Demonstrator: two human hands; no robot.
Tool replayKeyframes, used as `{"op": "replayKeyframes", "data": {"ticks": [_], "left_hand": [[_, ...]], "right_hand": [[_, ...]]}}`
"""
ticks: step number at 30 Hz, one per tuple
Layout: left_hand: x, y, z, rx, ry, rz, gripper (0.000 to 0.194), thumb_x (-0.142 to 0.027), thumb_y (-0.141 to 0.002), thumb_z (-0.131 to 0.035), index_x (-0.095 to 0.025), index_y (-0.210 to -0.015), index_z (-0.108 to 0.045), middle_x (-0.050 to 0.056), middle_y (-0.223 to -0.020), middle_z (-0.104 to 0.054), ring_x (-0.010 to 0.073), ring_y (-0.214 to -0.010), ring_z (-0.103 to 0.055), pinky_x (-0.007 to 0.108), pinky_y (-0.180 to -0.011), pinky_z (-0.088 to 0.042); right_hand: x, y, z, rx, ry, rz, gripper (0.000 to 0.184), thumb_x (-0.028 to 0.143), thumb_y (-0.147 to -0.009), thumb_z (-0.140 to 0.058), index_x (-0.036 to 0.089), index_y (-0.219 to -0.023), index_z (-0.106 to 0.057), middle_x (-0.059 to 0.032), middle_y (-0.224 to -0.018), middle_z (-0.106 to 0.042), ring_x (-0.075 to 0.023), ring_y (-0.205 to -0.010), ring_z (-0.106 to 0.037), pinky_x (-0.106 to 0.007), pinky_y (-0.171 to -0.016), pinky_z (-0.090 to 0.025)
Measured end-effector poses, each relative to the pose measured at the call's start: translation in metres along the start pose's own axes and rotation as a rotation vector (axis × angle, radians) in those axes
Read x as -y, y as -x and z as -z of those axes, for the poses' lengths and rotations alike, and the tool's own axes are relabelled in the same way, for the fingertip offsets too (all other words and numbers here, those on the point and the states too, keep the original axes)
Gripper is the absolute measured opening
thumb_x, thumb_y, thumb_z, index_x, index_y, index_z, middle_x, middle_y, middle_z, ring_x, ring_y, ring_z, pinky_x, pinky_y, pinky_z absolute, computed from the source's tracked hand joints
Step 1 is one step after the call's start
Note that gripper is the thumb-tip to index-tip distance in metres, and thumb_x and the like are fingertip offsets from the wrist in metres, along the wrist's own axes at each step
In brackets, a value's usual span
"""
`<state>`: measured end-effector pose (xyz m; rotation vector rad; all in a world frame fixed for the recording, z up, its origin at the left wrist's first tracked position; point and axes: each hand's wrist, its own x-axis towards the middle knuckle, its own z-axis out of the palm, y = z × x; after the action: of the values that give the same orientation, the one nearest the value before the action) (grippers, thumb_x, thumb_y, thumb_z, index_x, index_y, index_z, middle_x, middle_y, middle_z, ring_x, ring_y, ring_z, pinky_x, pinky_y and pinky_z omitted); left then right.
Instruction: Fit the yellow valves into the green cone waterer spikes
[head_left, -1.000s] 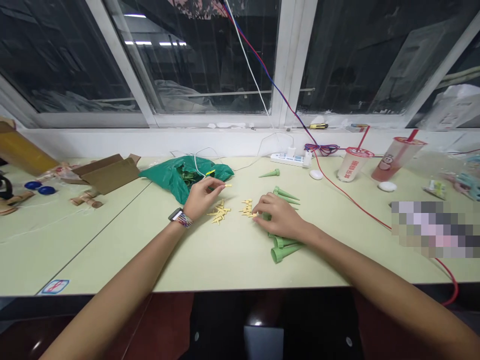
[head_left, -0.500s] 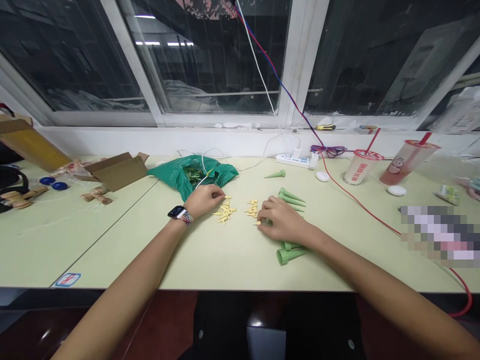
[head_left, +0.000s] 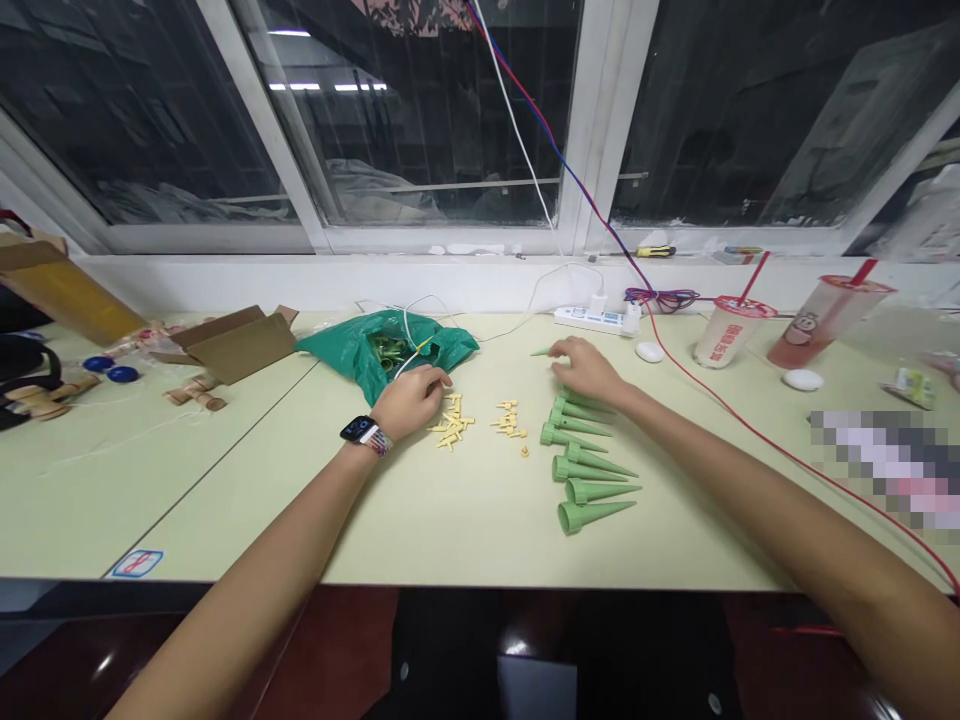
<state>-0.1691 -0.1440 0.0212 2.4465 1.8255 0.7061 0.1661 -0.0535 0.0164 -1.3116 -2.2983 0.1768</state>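
The likely light, stiff cone (head_left: 539, 352) near the counter's (head_left: 465, 530) far edge is best taken wide-end; whether left hand (head_left: 407, 403) or right hand (head_left: 587, 370) is pinching cannot be told.

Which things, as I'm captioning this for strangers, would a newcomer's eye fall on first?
Probably the column of pale green plastic cones, lying on their sides in front of the right hand. Next might come the crumpled dark green plastic bag, gaping open behind the left hand, and the small yellow plastic pieces between the hands. Two clear cups with red straws stand out at the right.
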Motion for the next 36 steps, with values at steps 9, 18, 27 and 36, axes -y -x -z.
{"op": "replayKeyframes", "data": {"ticks": [9, 18, 27, 36], "left_hand": [[-0.01, 0.006, 0.002, -0.095, 0.017, -0.087, 0.029, -0.018, -0.095, -0.045, -0.021, -0.108, -0.071, 0.006, -0.102, -0.069, 0.0213, -0.085, -0.065, 0.034, -0.078, -0.048], [-0.083, -0.016, 0.001, -0.179, 0.355, -0.103, 0.021, -0.035, -0.101, -0.054, -0.02, -0.102, -0.069, 0.004, -0.097, -0.073, 0.0177, -0.076, -0.065, 0.031, -0.07, -0.049], [-0.166, -0.029, -0.024, 0.016, 0.369, -0.207, 0.025, -0.04, -0.105, -0.048, -0.021, -0.09, -0.053, 0.004, -0.086, -0.068, 0.0197, -0.075, -0.061, 0.03, -0.063, -0.036], [-0.161, -0.025, -0.037, 0.161, 1.03, -0.022, 0.04, -0.048, -0.102, -0.045, -0.022, -0.072, -0.038, -0.005, -0.061, -0.038, 0.0118, -0.055, -0.038, 0.028, -0.056, -0.033]], "right_hand": [[-0.055, -0.051, 0.002, 0.028, 0.0, -0.138, 0.028, 0.014, -0.072, -0.069, 0.016, -0.099, -0.074, -0.0161, -0.111, -0.071, -0.0318, -0.106, -0.062, -0.041, -0.093, -0.048], [0.005, 0.004, 0.009, 0.011, -0.929, -0.23, 0.016, 0.037, -0.087, -0.041, 0.022, -0.089, -0.049, -0.0046, -0.074, -0.066, -0.0179, -0.057, -0.06, -0.033, -0.058, -0.052], [0.05, 0.063, 0.01, -0.088, -1.214, -0.223, 0.034, 0.056, -0.093, -0.058, 0.025, -0.087, -0.046, 0.0058, -0.067, -0.048, -0.011, -0.051, -0.045, -0.021, -0.043, -0.033], [0.062, 0.071, 0.013, -0.146, -0.883, -0.007, 0.032, 0.055, -0.104, -0.05, 0.024, -0.096, -0.048, 0.0064, -0.065, -0.047, -0.0114, -0.055, -0.04, -0.025, -0.051, -0.033]]}}
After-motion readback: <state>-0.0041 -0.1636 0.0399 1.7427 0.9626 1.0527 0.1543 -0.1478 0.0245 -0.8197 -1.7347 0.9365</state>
